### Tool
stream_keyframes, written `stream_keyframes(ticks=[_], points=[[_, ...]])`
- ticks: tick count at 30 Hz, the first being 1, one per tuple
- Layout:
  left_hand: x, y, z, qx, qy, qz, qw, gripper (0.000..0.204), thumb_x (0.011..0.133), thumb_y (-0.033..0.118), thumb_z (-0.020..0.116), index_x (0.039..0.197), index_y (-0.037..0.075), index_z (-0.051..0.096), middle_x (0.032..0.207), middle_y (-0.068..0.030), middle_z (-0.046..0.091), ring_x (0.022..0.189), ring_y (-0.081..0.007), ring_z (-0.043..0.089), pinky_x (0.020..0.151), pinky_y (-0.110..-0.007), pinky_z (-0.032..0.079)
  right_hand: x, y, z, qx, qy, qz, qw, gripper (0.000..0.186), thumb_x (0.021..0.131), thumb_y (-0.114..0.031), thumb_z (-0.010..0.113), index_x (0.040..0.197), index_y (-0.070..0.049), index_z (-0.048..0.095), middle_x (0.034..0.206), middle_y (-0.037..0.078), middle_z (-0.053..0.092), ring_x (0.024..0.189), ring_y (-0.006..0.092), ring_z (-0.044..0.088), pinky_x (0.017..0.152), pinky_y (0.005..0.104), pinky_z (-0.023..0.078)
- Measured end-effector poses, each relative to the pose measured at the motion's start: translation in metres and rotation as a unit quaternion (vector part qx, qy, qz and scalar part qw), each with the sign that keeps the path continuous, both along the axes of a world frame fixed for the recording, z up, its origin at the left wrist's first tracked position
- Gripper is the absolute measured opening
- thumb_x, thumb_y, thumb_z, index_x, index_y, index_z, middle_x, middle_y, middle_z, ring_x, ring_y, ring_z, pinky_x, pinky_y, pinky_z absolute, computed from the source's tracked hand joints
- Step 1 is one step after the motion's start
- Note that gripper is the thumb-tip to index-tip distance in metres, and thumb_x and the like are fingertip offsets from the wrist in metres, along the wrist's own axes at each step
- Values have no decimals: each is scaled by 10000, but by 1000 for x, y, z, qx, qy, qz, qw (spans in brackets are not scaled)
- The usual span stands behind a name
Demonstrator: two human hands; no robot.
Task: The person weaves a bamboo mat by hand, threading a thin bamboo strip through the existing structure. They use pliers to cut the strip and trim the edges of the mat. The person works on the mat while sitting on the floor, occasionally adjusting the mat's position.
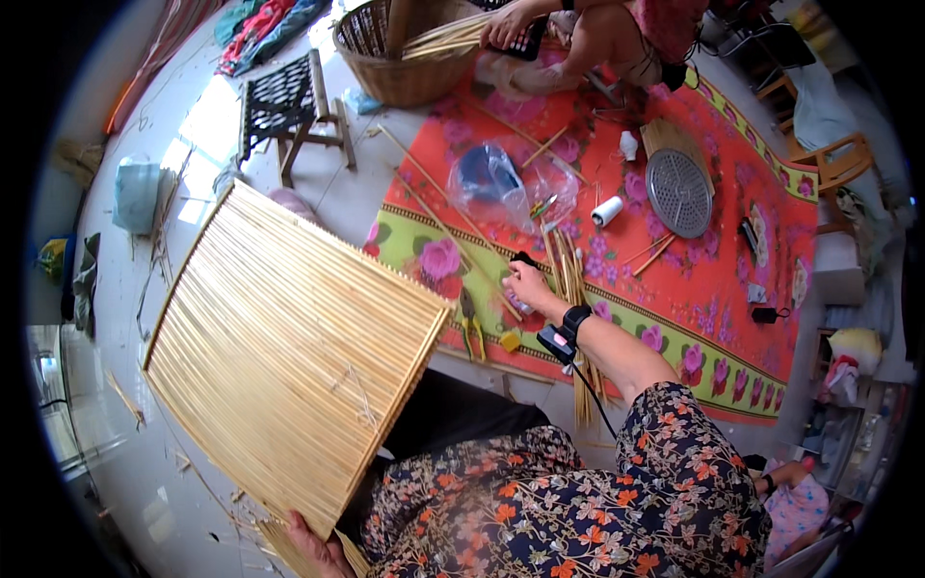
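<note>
A large, pale straw panel (289, 347) of parallel strips in a frame lies tilted across my lap. At its lower edge my left hand (323, 551) is closed on the rim, thumb showing on top. My right hand (528, 289) reaches over the red floral mat, fingers curled round something small, partly dark, that I cannot make out. Right beside it lies a bundle of straw strips (570, 279). Pliers with yellow handles (470, 326) and a small yellow block (510, 340) are nearer my lap. A few loose strips (364, 395) rest on the panel.
On the red mat (694, 289) are a clear plastic bag (496, 183), a white thread spool (607, 211) and a round perforated metal plate (679, 193). Behind stand a folding stool (289, 111) and a wicker basket (405, 72). Another person's hand (511, 24) is by the basket.
</note>
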State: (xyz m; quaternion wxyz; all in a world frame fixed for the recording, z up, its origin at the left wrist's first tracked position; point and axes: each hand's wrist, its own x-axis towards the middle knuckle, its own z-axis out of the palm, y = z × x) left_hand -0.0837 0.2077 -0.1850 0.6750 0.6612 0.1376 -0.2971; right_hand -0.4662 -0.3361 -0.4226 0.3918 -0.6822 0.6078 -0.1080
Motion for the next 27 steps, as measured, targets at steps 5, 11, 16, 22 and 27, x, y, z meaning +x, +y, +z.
stream_keyframes(ticks=[5,11,16,22,27], points=[[30,59,16,345,-239,-518,745,863,934,441,684,1595,50,289,1018,-174,664,930,-238,618,947,-445,441,3,-154,58,115,-349,-177,913,551,1001,-418,662,1412,-90,497,1196,89,613,972,186,622,739,340,545],[10,-15,63,314,-366,-513,710,530,988,181,576,1331,-216,505,1203,-381,610,1062,-482,573,996,-582,415,30,-247,175,52,-499,-244,830,1226,881,-784,611,1647,-8,51,1655,239,274,1502,404,353,1201,524,355],[12,-28,49,274,-276,-450,804,518,990,168,569,1343,-204,500,1221,-371,606,1072,-473,574,1001,-570,421,39,-273,201,45,-552,-255,793,1311,840,-837,604,1658,-35,-34,1696,233,176,1538,411,288,1227,543,302],[12,-32,41,260,-257,-432,824,505,992,152,561,1358,-190,493,1243,-358,601,1084,-463,575,1006,-557,428,29,-283,204,69,-475,-187,857,873,960,-673,600,1510,-11,452,1666,178,337,1442,373,436,1201,520,328],[9,-31,43,267,-258,-417,829,496,994,139,554,1370,-178,488,1261,-347,596,1094,-455,575,1011,-546,434,65,-269,205,33,-483,-268,833,450,1028,-459,615,1244,-65,644,1318,118,664,1243,302,600,1102,492,444]])
